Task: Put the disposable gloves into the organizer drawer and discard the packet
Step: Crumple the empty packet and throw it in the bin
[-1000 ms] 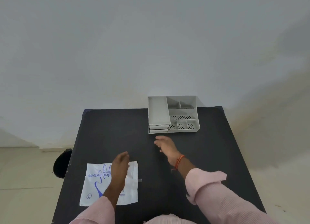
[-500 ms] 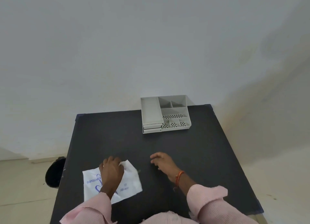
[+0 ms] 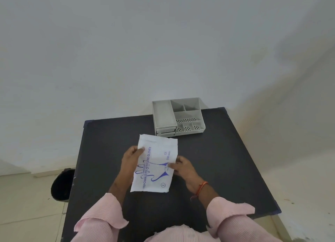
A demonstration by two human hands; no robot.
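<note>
A white packet of disposable gloves [image 3: 157, 154] with blue print is held upright above the black table [image 3: 226, 160], its long side pointing away from me. My left hand [image 3: 129, 162] pinches its left edge near the top. On its right edge, about halfway down, my right hand [image 3: 183, 168] grips it. The grey organizer [image 3: 178, 117] stands at the table's far edge; its two small drawers [image 3: 165, 131] at the front left are closed. The packet's top edge nearly overlaps the drawers in the view.
A dark round bin [image 3: 61, 184] sits on the floor to the left of the table. A pale wall rises behind the table. Tiled floor shows on both sides.
The packet has been lifted off the table's near left part and turned upright at the centre. My right hand, empty before, now grips its right edge. The view has shifted down.
</note>
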